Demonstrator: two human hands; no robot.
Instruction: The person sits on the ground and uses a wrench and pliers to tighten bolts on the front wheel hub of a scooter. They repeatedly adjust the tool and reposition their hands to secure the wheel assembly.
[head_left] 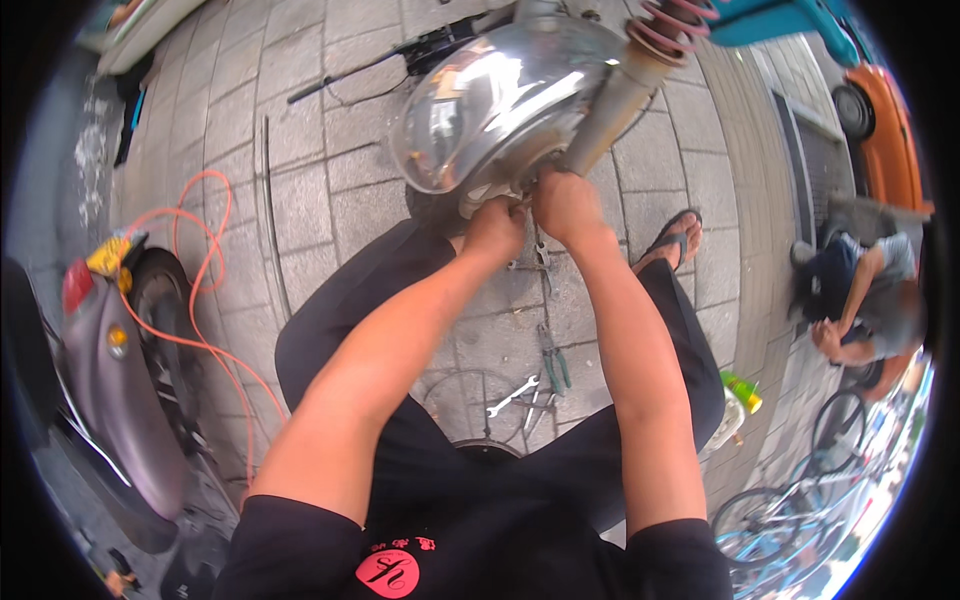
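Both bare hands meet at the metal hub (530,152) under the bright mudguard (480,105), just at the foot of the slanting tube (612,115). The left hand (497,232) has thumb and fingers drawn together beside a pale, rounded part (482,197); the right hand (568,208) curls against the tube's lower end. Whatever lies between the fingertips is hidden, so I cannot tell whether either hand is clamped on something.

The hub looks stiff and heavy, with small edges that probably suit a fingertip pinch better than a full fist. The tube seems the sturdier hold; the mudguard, smooth and curved, would likely be slippery and quick to scratch or dent, so it is better steadied by its edge.

The mudguard, above and left of the grip, is a mirror-like shell full of reflections. The tube is dull and worn, rising up and right to a pinkish coil spring (672,35). Straight below the hands, a shiny flat wrench (513,397) and pliers (550,358) with dark green handles lie on rough, rectangular paving (300,195). Right of the grip is a foot in a dark sandal (677,240); farther left, a thin, flexible orange hose (210,347) loops beside a smooth grey scooter (120,400).
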